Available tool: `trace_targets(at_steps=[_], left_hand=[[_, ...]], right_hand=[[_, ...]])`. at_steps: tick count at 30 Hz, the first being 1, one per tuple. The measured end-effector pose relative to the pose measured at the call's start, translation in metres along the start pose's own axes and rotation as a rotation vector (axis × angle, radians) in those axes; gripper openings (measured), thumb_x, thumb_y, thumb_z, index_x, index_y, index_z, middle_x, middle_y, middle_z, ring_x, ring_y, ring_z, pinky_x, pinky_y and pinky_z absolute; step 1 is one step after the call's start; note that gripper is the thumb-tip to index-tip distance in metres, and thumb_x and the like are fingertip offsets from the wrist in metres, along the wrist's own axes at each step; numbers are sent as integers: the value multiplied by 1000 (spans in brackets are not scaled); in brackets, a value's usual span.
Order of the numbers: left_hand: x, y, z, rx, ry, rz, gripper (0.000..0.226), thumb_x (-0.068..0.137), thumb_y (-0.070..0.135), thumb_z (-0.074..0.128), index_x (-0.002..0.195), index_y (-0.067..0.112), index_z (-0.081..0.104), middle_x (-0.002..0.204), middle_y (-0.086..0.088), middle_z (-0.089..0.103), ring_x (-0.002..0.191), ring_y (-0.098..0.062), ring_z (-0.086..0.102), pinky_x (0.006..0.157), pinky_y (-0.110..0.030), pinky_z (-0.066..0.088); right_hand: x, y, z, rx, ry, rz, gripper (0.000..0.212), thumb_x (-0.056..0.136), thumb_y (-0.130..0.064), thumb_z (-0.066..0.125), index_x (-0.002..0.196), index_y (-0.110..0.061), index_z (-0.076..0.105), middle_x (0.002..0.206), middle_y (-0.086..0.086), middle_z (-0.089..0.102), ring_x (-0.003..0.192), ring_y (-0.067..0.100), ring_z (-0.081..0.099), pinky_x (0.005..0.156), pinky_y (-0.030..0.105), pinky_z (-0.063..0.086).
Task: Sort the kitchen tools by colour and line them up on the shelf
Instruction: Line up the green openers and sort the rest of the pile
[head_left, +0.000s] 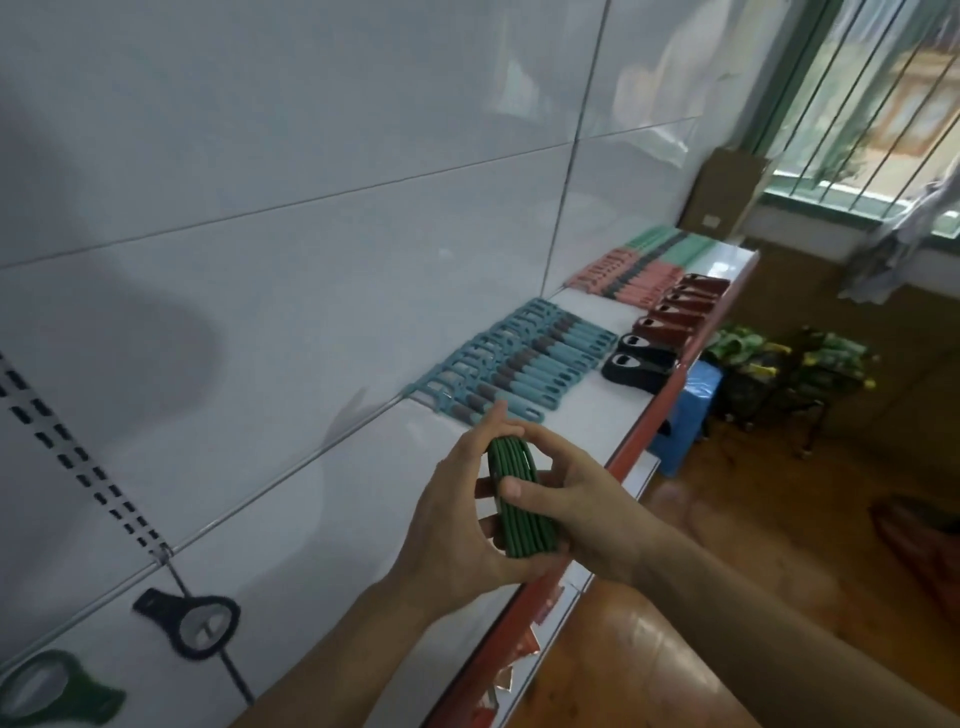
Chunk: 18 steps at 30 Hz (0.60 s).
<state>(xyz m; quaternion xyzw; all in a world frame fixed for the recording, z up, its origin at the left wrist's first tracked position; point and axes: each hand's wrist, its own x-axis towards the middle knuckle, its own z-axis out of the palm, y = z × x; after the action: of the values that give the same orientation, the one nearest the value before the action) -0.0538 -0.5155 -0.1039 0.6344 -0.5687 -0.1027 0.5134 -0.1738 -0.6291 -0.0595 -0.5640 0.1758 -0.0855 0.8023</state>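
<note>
1. Your two bare forearms rise from 6 o'clock and meet mid-view over the shelf (322, 545), a long white board with a red front edge running from 7 o'clock to 1 o'clock.
2. Both hands hold one thing: a green stack (519, 509) of flat kitchen tools, stood on edge. Your left hand (452, 514) curls round it from 9 o'clock. Your right hand (566, 493) wraps it from 3 o'clock, thumb laid across the front. Neither hand has a finger free for anything else.
3. Sorted already, by the look of it: a blue row (519, 358) of peelers lies side by side at 12 o'clock, just past your fingertips. Further off at 1 o'clock come a pink row (628, 280), then a mint row (670, 244), both against the wall.
4. Nearer the red edge at 1 o'clock, dark red openers (680, 306) stand in line, with two black openers (639, 361) at the near end.
5. Left to do, as I judge it: the green stack has no place yet. The bare shelf under your hands, on the near side of the blue row, looks the likely spot.
6. Two loose pieces wait at 8 o'clock: a black ring tool (192, 623) and, in the frame's corner, a green ring tool (47, 691) that probably belongs with your stack.
7. Around you: a cardboard box (727, 197) at the shelf's far end, and a blue stool (685, 410) on the floor at 3 o'clock. Neither blocks you.
8. Mind the nearest blue peeler; setting the stack down could nudge it.
</note>
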Motion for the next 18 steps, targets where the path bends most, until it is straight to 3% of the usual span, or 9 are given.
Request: trace_targets(at_steps=[5, 7, 10, 11, 14, 16, 18], left_hand=[[31, -2, 25, 68, -35, -28, 124, 58, 63, 83, 145, 71, -6, 135, 57, 19, 136, 2, 37, 98, -32, 57], [45, 0, 31, 135, -25, -6, 125, 59, 60, 82, 146, 68, -7, 136, 56, 18, 137, 8, 29, 103, -45, 53], [64, -5, 41, 200, 51, 35, 124, 61, 62, 78, 156, 50, -1, 148, 26, 34, 139, 17, 17, 105, -67, 43], [69, -8, 45, 203, 67, 37, 125, 61, 62, 79, 159, 40, 6, 150, 24, 35, 140, 16, 18, 105, -68, 41], [80, -16, 54, 160, 89, 23, 120, 58, 52, 89, 154, 7, 32, 153, 44, 15, 141, 14, 20, 104, -66, 45], [85, -18, 59, 121, 94, -6, 120, 57, 48, 92, 152, 5, 34, 153, 46, 8, 143, 12, 18, 103, -62, 49], [88, -19, 62, 99, 74, -33, 124, 59, 55, 89, 158, 22, 22, 160, 37, 10, 147, 6, 17, 110, -56, 45]], right_hand=[[5, -14, -42, 14, 19, 49, 51, 89, -14, 72, 136, -25, 56, 126, 39, 59, 104, 54, 64, 91, 59, 56], [11, -20, -56, 5, 3, 52, 54, 88, -13, 74, 137, -24, 54, 126, 41, 58, 109, 59, 61, 94, 63, 53], [20, -22, -71, 0, 30, -12, 63, 85, -7, 77, 139, -28, 52, 121, 39, 61, 102, 56, 65, 90, 62, 54], [23, -22, -74, -3, 42, -58, 64, 86, -5, 77, 140, -29, 51, 120, 39, 61, 102, 57, 65, 90, 63, 54], [29, -21, -80, -26, 82, -170, 67, 86, -2, 76, 141, -30, 51, 116, 32, 66, 103, 56, 66, 85, 59, 58], [33, -25, -84, -62, 98, -195, 69, 85, -3, 76, 142, -32, 51, 114, 27, 69, 100, 50, 69, 82, 53, 60], [38, -31, -93, -140, 89, -185, 70, 87, -4, 75, 145, -35, 49, 112, 24, 71, 93, 48, 71, 80, 52, 61]])
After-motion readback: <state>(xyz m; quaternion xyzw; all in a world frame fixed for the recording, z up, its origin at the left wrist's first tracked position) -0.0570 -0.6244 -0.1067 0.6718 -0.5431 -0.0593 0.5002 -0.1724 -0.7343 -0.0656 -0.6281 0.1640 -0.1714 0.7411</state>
